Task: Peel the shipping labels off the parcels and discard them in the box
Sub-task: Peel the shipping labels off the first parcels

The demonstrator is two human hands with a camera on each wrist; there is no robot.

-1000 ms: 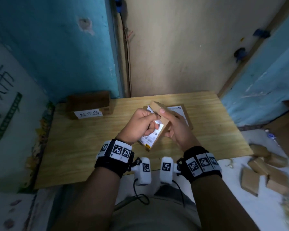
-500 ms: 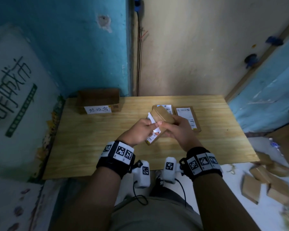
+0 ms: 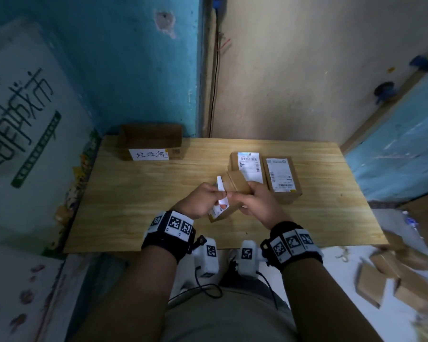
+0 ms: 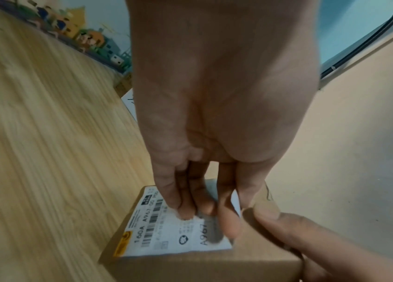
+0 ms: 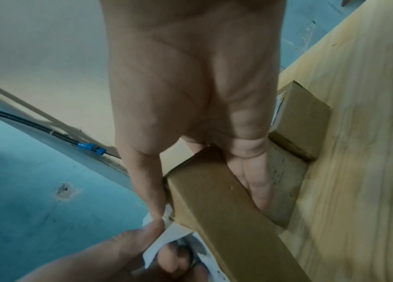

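Observation:
My right hand (image 3: 251, 201) grips a small brown parcel (image 3: 237, 185) tilted above the wooden table (image 3: 134, 193). My left hand (image 3: 205, 198) pinches the parcel's white shipping label (image 3: 220, 191), whose upper part is peeled up while the lower part stays stuck. In the left wrist view the fingers (image 4: 185, 200) lie over the printed label (image 4: 166, 234) on the parcel (image 4: 251, 267). In the right wrist view the thumb (image 5: 149, 183) and fingers (image 5: 258, 183) clamp the parcel (image 5: 214, 200). An open cardboard box (image 3: 151, 141) with a handwritten tag stands at the table's far left.
Two more labelled parcels (image 3: 248, 166) (image 3: 281, 177) lie side by side just beyond my hands. Several bare brown parcels (image 3: 393, 280) lie on the white surface at the lower right. Walls close off the table at the back and left.
The label has come further off the held parcel, its free end now standing up past my left fingers. The head view has tilted, showing the table lower and farther.

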